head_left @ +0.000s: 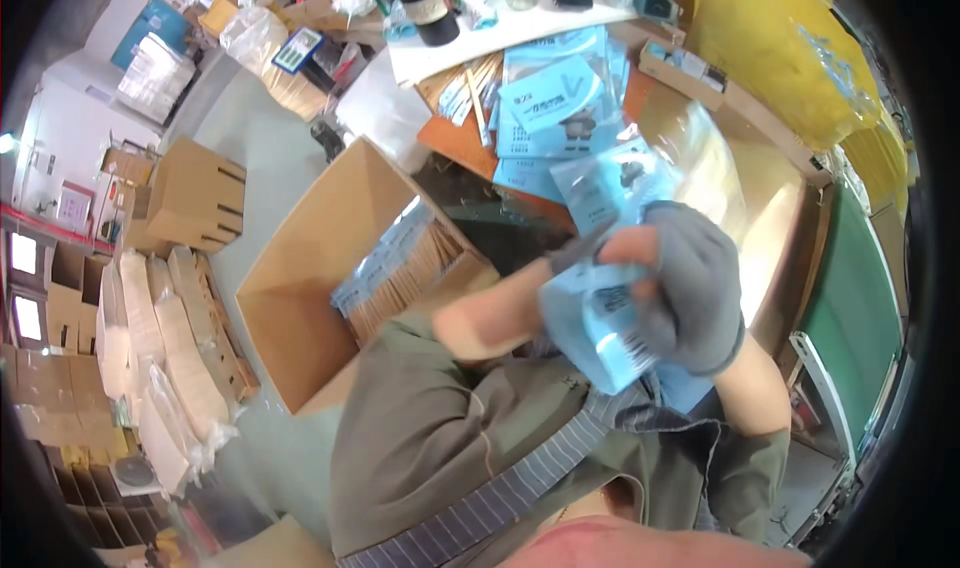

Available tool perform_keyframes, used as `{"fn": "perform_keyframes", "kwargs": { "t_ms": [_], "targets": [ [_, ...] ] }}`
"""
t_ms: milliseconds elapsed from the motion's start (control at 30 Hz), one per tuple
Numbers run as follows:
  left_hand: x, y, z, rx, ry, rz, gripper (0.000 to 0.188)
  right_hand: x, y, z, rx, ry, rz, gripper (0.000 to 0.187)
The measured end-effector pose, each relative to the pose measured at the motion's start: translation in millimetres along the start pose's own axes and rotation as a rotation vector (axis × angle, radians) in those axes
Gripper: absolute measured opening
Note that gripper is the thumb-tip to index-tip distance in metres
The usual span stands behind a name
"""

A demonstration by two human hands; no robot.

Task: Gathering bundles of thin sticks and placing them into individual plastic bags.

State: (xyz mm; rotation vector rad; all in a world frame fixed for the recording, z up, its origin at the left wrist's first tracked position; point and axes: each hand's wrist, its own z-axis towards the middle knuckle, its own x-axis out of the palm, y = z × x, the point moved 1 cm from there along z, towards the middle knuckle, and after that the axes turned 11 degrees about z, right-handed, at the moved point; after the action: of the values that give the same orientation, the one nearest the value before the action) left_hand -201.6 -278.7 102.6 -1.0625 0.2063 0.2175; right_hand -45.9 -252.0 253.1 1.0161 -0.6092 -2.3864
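My right hand [695,293], in a grey fingerless glove, is closed round light blue printed packets [590,333] in front of my chest. Their glossy film catches the light. My left hand [583,248] reaches in from the left against the same packets; its fingers are mostly hidden behind them. Just beyond my hands is another blue packet [610,183], beside crinkled clear plastic film [705,153]. More flat blue packets [555,98] lie in a loose pile on the orange-brown tabletop [450,146], beside several thin wooden sticks [475,103].
A large open carton [290,288] at my left holds a row of upright packed pieces [400,278]. A white shelf [470,53] carries a dark bottle [425,8]. Yellow sheeting [760,38] hangs at the far right, near a green panel [850,288]. Stacked cartons [195,193] stand further left.
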Motion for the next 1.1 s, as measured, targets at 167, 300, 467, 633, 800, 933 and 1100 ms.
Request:
{"fn": "perform_keyframes", "kwargs": {
  "t_ms": [167, 300, 467, 633, 800, 933, 1100],
  "targets": [
    [-151, -44, -66, -0.486, -0.285, -0.446, 0.045, 15, 5, 13, -0.127, 0.162, 0.103, 0.040],
    [-178, -115, -115, -0.700, -0.835, -0.520, 0.042, 0, -26, -8, 0.107, -0.075, 0.211, 0.063],
    [-242, -72, -230, -1.251, -0.886, -0.405, 0.032, -6, -51, -25, 0.450, -0.294, 0.193, 0.056],
    [-242, 44, -275, -1.587, -0.354, 0.201, 0.037, -11, -44, -42, 0.501, -0.328, 0.199, 0.055],
    [-244, 72, -194, -1.238, -0.419, 0.483, 0.037, -15, -58, -52, 0.617, -0.233, 0.139, 0.050],
    [-194, 45, -40, -0.644, -0.521, 0.486, 0.024, -17, -114, -124, 0.936, -0.321, 0.196, 0.041],
    [-7, 82, 73, -0.055, 0.141, 0.596, 0.022, 17, -155, -243, 1.031, -0.490, -0.453, 0.038]
  ]
}}
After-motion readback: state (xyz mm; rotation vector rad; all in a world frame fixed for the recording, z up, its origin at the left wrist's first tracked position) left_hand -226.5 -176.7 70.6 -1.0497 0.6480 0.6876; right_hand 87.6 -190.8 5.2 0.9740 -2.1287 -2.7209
